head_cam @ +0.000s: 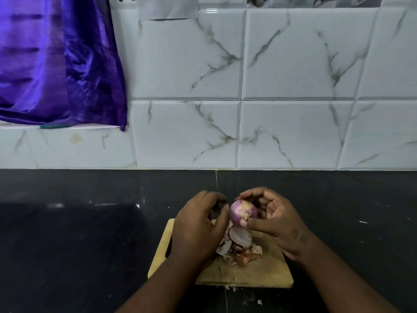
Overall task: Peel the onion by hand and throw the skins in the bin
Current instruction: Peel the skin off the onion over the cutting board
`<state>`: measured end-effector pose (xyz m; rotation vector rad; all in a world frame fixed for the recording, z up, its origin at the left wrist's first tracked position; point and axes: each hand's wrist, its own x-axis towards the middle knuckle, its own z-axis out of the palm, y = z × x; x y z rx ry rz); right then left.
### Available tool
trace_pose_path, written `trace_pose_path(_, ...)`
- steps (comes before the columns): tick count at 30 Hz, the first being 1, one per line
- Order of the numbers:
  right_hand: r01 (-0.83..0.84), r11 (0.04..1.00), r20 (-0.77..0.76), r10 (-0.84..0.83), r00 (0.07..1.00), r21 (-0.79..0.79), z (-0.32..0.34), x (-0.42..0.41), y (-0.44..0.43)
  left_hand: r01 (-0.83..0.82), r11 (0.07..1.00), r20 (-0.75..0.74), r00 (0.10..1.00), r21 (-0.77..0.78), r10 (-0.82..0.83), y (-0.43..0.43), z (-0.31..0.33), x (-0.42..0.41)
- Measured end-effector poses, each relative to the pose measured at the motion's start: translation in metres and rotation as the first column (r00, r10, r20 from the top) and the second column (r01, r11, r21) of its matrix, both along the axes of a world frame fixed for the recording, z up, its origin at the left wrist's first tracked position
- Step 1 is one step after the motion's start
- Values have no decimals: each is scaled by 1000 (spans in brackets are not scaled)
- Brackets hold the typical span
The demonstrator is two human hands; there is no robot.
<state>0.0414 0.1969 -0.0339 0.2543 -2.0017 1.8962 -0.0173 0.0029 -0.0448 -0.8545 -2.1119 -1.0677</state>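
The person is holding the onion [242, 213] up above the wooden cutting board [259, 274], which is lying on the dark table [79, 233]. The right hand [274, 219] is gripping the onion, its fingers curling over the top and its thumb pressing at the pale root end facing the camera. The left hand [198, 224] is sitting just beside the onion with its fingers loosely curled; whether its fingertips are pinching a scrap of skin or merely touching the bulb is too hidden to tell. The onion is showing smooth purple flesh over most of its visible side, so the peeling step is looking nearly finished, with the thumb seemingly working at the last bits around the root. A heap of loose skins [239, 247] is resting on the board directly under the hands, and a few crumbs are lying off its near edge. No bin is appearing in view. The next move is probably calling for setting the bare onion down, gathering the papery, light skins with both hands so none scatter, and carrying them off to wherever the bin is standing
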Motion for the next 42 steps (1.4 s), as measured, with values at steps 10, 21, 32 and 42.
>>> trace_pose_path(10, 45, 994, 86, -53, 995, 97, 4, 3, 0, 154, 974, -199, 962, -168, -186, -1, -6, -7)
trace_pose_path(21, 18, 987, 92, -32, 995, 158, 1, 1, 1, 184, 963, -105, 973, -197, -207, 3, -2, -1)
trace_pose_path(32, 15, 995, 105, -25, 994, 95, 2, 0, 6, 314, 935, 27, 949, -166, -314, 0, -2, 1)
trace_pose_path(42, -45, 998, 130, 38, 991, 50, 4, 2, 6, 268, 963, -84, 960, -11, -268, 0, 1, 0)
